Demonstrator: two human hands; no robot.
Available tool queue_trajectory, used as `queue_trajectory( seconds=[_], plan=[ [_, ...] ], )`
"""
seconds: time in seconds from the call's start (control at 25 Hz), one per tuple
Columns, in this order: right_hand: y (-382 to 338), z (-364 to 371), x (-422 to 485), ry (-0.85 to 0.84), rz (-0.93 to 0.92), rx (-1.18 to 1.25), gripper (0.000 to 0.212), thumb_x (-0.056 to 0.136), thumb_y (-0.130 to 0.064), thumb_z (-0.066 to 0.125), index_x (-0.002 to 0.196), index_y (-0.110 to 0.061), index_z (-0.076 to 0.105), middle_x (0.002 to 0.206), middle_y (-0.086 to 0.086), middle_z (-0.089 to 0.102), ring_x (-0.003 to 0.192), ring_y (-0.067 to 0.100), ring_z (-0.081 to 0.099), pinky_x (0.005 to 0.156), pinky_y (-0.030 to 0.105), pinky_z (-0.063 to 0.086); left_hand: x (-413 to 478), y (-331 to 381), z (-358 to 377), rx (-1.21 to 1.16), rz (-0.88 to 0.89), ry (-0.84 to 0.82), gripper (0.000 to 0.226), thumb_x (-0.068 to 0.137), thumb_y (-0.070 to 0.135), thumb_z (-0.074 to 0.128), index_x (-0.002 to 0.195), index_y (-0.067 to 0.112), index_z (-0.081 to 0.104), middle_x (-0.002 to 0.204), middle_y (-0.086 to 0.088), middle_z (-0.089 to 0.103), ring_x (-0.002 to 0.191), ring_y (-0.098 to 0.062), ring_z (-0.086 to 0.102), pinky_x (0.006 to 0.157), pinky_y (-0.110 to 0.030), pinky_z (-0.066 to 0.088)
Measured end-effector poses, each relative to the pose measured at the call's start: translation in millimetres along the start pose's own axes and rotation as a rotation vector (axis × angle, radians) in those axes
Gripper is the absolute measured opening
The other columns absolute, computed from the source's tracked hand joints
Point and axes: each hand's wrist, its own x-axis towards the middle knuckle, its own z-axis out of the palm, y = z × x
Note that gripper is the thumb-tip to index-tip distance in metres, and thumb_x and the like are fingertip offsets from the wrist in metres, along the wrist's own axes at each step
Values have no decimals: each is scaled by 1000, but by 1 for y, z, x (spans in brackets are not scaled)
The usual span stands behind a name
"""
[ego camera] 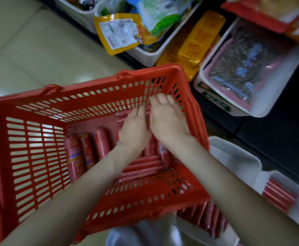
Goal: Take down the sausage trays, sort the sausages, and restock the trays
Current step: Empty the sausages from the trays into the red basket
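Note:
A red plastic basket [38,96] stands on the floor with sausages in it. Three thick red sausages [84,151] lie at the bottom left. A row of thin red sausages [141,166] lies under my forearms, and more thin sausages [125,113] lie at the far right corner. Both hands are down in that corner, side by side. My left hand [134,130] curls its fingers down over the thin sausages there. My right hand [166,118] lies next to it with fairly straight fingers against the basket's wall. The fingertips are blurred.
White trays stand to the right of the basket: an empty tray [233,157], a tray of thin sausages [278,196], and another sausage tray [207,221] partly under the basket. Shelf bins [145,55] with snack packets and a seed bag [237,68] line the far side. Tiled floor lies to the left.

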Motion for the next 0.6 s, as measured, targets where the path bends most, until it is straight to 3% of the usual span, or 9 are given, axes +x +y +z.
queue_trajectory(
  seconds=[0.12, 0.24, 0.32, 0.4, 0.48, 0.52, 0.6],
  plan=[
    [30, -52, -43, 343, -66, 4, 34, 80, -14, 44, 107, -5, 62, 98, 13, 60, 94, 33, 53, 88, 39, 40, -9, 76, -22, -87, 268, 167, 45, 80, 17, 40, 117, -6, 55, 105, -22, 61, 95, -37, 57, 89, -39, 41],
    [92, -74, -100, 432, 115, 98, 37, 82, -14, 42, 112, -1, 59, 103, 18, 59, 97, 32, 50, 91, 37, 37, -26, 148, -27, -172, 409, 248, 38, 85, 16, 39, 114, 1, 59, 102, -19, 60, 92, -36, 59, 85, -43, 46],
    [137, -71, -150, 428, 316, 154, 35, 84, -9, 45, 116, 1, 56, 106, 19, 57, 98, 35, 52, 91, 38, 39, -50, 185, -4, -203, 485, 196, 35, 86, 17, 39, 112, 4, 59, 99, -17, 59, 89, -35, 59, 81, -43, 49],
    [173, -58, -202, 327, 525, 245, 32, 88, 0, 49, 119, 0, 53, 105, 18, 56, 95, 35, 56, 83, 33, 43, -82, 203, 42, -157, 532, 46, 36, 84, 18, 37, 108, 6, 61, 94, -14, 60, 83, -32, 60, 76, -40, 53],
    [197, -38, -244, 188, 712, 349, 28, 90, 1, 49, 117, -2, 55, 88, 13, 60, 75, 28, 60, 62, 20, 37, -114, 199, 101, 45, 530, -197, 39, 83, 21, 36, 109, 7, 61, 96, -12, 62, 83, -28, 64, 75, -35, 54],
    [201, -25, -259, 93, 777, 385, 28, 92, -1, 48, 118, -4, 56, 81, 9, 61, 66, 25, 59, 55, 19, 34, -126, 190, 126, 191, 478, -361, 41, 86, 20, 36, 118, 5, 57, 110, -16, 60, 98, -31, 62, 86, -34, 50],
    [195, 7, -275, -143, 803, 443, 32, 94, -5, 46, 125, -10, 53, 87, 11, 64, 71, 28, 62, 60, 22, 39, -140, 158, 165, 391, 293, -619, 47, 96, 18, 32, 140, 1, 33, 142, -23, 36, 133, -36, 34, 110, -39, 28]
  ],
)
